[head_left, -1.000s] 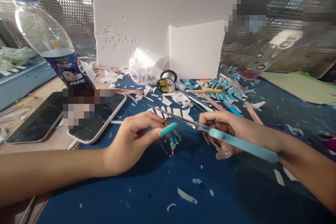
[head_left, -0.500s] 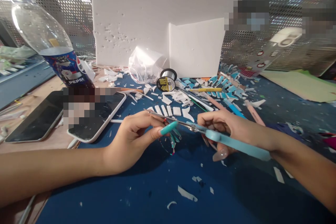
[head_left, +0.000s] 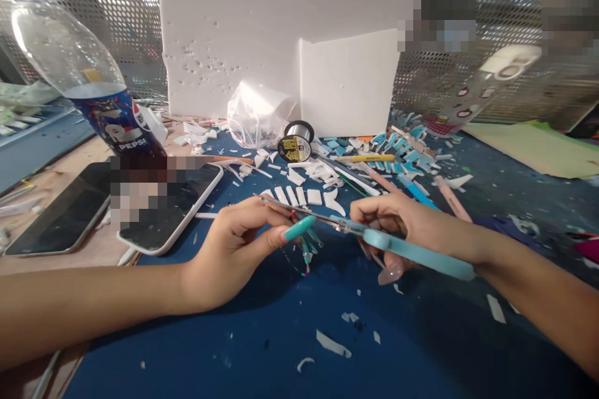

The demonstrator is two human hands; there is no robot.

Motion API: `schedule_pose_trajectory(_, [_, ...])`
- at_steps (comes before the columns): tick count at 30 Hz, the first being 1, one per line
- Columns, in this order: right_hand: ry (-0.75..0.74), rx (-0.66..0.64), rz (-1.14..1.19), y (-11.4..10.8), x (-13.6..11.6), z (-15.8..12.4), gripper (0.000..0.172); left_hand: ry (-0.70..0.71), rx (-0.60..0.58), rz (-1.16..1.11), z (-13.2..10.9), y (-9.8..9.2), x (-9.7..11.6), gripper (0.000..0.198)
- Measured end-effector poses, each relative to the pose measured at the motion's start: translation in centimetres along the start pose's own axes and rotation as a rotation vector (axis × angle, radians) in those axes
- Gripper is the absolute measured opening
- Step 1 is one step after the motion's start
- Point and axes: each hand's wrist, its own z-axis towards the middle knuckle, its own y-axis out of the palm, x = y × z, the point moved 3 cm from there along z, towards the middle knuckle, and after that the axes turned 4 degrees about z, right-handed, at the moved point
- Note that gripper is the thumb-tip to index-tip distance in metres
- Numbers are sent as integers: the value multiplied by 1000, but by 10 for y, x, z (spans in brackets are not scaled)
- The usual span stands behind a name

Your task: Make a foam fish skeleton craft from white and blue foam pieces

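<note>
- Head view: scissors (head_left: 421, 254), blue-handled, held in your right hand (head_left: 412, 218), its fingers curled about the handles.
- Beaded piece (head_left: 306, 251), teal and red: apparently pinched by your left hand (head_left: 234, 255), hanging just below the fingers, above the tabletop (head_left: 210, 355).
- Done, seemingly: white pieces (head_left: 299, 196), separate, in a row beyond your hands.
- Outstanding, seemingly: the beaded piece, in hand; blades lie close over your left fingers, any cut too small to tell.

Light-blue-handled scissors (head_left: 374, 239) (blades pointing left) slant just beside a small dangling teal bunch (head_left: 306, 249).
</note>
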Motion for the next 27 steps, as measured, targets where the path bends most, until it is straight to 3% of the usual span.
schedule_pose_trajectory(27, [-3,22,18,-1,1,0,32,4,-32,-3,1,1,2,17])
